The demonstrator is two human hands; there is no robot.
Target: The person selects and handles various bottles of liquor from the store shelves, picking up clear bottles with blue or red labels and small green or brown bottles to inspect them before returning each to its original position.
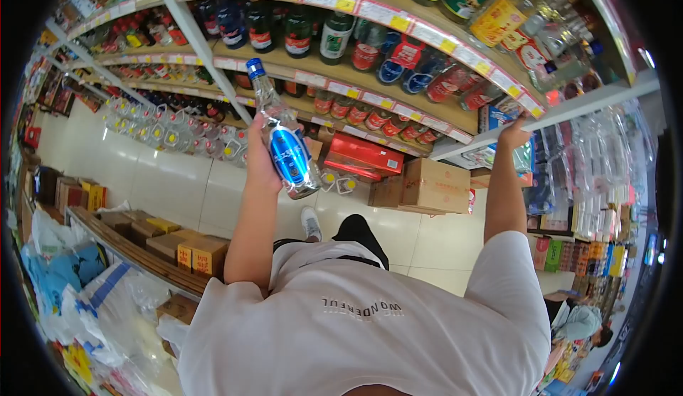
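Note:
A clear glass bottle with a blue cap and a blue oval label (290, 156) leans in my left hand (262, 156), whose fingers wrap round its side. On the right, my right hand (514, 134) reaches to the end of the shelf, at the white upright (548, 115). Its fingertips are partly hidden at the shelf edge, beside a blue box (494, 115). Bottles with green, red and blue labels stand on the shelf (420, 97) between my hands.
Large clear jugs (171, 136) stand on the floor at left. Cartons (435, 185) and a red box (363, 156) sit under the shelves. Behind at left runs a wooden ledge (128, 243) with boxes. Another person (580, 321) is at lower right.

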